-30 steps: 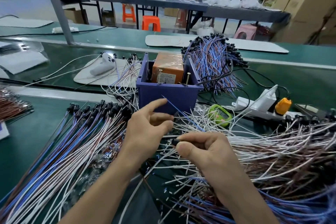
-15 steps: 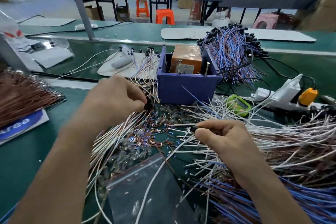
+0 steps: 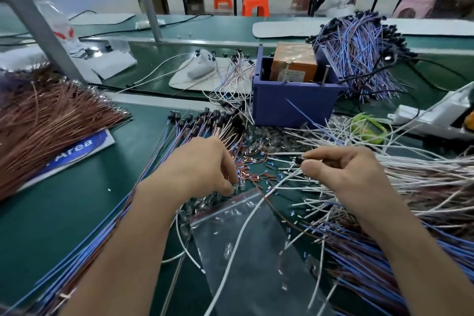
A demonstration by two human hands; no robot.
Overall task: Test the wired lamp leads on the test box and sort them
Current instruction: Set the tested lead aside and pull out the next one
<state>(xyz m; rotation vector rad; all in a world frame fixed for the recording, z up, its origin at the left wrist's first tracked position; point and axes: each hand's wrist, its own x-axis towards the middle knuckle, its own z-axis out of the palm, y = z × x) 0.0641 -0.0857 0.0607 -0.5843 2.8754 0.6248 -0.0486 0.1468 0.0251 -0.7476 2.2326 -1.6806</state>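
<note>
My right hand (image 3: 341, 174) pinches the black socket end of a wired lamp lead (image 3: 298, 160) between thumb and forefinger; its white wire trails down over a clear zip bag (image 3: 246, 246). My left hand (image 3: 200, 164) reaches down with curled fingertips pinching a small clear bulb (image 3: 234, 188) from the loose scatter at the bag's top edge. The blue test box (image 3: 295, 100) with an orange transformer (image 3: 295, 64) inside stands behind my hands. A sorted row of leads with black sockets (image 3: 205, 120) lies fanned to the left of the box.
A heap of white, brown and blue leads (image 3: 410, 187) fills the right side. Copper-brown wires (image 3: 46, 120) lie at the left on a blue-and-white sheet. Another lead bundle (image 3: 359, 51) sits behind the box, a white power strip (image 3: 431, 115) and green tape dispenser (image 3: 369, 128) at the right.
My left hand has dropped from the sorted leads near the box down to the loose bulbs by the bag. My right hand kept its pinch on the lead's socket. The camera tilted down.
</note>
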